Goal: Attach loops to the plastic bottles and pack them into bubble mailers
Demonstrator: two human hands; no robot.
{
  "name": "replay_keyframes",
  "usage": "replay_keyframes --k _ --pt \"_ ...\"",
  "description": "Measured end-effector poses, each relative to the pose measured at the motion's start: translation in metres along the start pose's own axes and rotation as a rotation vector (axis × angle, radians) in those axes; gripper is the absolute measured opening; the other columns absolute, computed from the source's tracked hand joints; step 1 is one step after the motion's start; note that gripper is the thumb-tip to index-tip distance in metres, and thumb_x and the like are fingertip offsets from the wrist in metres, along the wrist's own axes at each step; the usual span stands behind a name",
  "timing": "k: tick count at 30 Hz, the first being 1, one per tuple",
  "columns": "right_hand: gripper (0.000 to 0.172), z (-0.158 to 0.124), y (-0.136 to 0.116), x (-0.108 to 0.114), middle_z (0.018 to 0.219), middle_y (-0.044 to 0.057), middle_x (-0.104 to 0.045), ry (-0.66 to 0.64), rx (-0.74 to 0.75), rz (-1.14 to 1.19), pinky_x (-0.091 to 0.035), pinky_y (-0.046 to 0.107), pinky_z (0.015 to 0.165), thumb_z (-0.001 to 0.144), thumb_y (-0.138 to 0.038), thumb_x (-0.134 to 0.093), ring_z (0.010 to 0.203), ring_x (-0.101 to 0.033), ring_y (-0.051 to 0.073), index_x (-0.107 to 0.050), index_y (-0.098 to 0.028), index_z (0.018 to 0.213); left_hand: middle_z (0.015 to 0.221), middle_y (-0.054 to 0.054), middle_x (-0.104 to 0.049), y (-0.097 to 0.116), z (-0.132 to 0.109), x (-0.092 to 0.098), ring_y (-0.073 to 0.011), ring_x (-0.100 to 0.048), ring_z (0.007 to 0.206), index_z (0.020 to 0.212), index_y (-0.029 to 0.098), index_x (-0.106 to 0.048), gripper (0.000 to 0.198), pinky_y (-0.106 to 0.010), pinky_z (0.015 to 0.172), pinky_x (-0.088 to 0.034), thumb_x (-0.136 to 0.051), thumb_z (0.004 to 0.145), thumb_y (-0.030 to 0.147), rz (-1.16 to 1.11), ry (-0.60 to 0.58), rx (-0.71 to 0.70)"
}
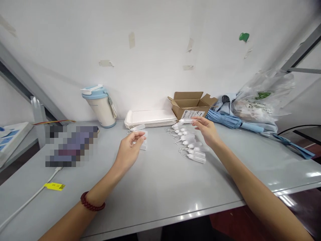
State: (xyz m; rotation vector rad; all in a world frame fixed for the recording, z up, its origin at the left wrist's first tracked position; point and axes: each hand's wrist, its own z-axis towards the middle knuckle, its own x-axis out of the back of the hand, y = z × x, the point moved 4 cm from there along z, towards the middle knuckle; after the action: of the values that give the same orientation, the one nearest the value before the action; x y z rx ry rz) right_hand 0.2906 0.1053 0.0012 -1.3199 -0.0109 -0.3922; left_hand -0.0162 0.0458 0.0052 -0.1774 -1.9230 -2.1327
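My right hand (204, 129) is closed in a pinch on the end of a small clear plastic tube (186, 121) with a white tip, held above the far end of a group of similar tubes. Those tubes (197, 157) lie in a rough column on the table, with thin white string loops at their left ends. My left hand (130, 147) has thumb and fingertips pressed together over a smaller group of tubes. One of these, a tube (138, 127), shows just beyond the fingers; the others are partly hidden. Whatever the left fingers pinch, if anything, cannot be made out.
Behind the hands are stacked white trays (150, 116) and an open cardboard box (189, 102). A cup with a blue lid (100, 107) stands left. Rightward lie a folded blue umbrella (225, 119) and a plastic bag (263, 100). A white cable (32, 197) crosses the table's left side.
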Motion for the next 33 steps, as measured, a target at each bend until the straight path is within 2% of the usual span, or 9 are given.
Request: replay_keyframes --k 7,11,15,21,33 --pt "0.028 -0.031 -0.028 -0.03 0.089 0.003 -0.068 -0.194 0.14 0.047 -0.047 0.033 0.073 0.078 -0.044 -0.06 0.08 -0.059 0.017 -0.065 -0.023 0.097 0.092 -0.006 -0.069 -0.003 -0.001 -0.005 -0.0186 -0.06 0.081 0.102 0.017 -0.066 0.034 -0.029 0.067 -0.046 -0.056 0.076 0.037 -0.023 -0.086 0.059" --pt "0.029 -0.048 -0.041 -0.043 0.084 0.003 -0.068 -0.328 0.099 0.111 -0.049 0.034 0.073 0.079 -0.043 -0.06 0.078 -0.061 0.017 -0.064 -0.023 0.099 0.091 -0.007 -0.068 -0.005 -0.003 -0.01 -0.017 -0.059 0.075 0.101 0.017 -0.068 0.037 -0.028 0.062 -0.045 -0.055 0.079 0.044 -0.071 -0.207 0.116" --pt "0.028 -0.058 -0.048 -0.05 0.078 0.002 -0.068 -0.41 0.042 0.153 -0.051 0.033 0.07 0.078 -0.042 -0.062 0.074 -0.063 0.016 -0.064 -0.023 0.098 0.096 -0.01 -0.068 -0.007 -0.005 -0.016 -0.0158 -0.057 0.071 0.085 0.015 -0.071 0.037 -0.027 0.059 -0.044 -0.054 0.079 0.047 -0.121 -0.321 0.154" --pt "0.027 -0.062 -0.047 -0.056 0.084 0.003 -0.068 -0.456 0.045 0.168 -0.052 0.035 0.074 0.077 -0.042 -0.064 0.078 -0.065 0.017 -0.064 -0.023 0.095 0.08 -0.007 -0.066 -0.006 -0.007 -0.018 -0.0153 -0.055 0.067 0.082 0.016 -0.069 0.028 -0.025 0.056 -0.043 -0.061 0.075 0.042 -0.166 -0.355 0.135" --pt "0.025 -0.065 -0.044 -0.061 0.086 0.002 -0.068 -0.464 0.009 0.208 -0.052 0.037 0.079 0.076 -0.041 -0.066 0.079 -0.066 0.018 -0.065 -0.023 0.094 0.075 -0.002 -0.064 0.001 -0.009 -0.018 -0.0124 -0.051 0.063 0.071 0.019 -0.069 0.019 -0.025 0.058 -0.041 -0.06 0.077 0.035 -0.149 -0.373 0.091"
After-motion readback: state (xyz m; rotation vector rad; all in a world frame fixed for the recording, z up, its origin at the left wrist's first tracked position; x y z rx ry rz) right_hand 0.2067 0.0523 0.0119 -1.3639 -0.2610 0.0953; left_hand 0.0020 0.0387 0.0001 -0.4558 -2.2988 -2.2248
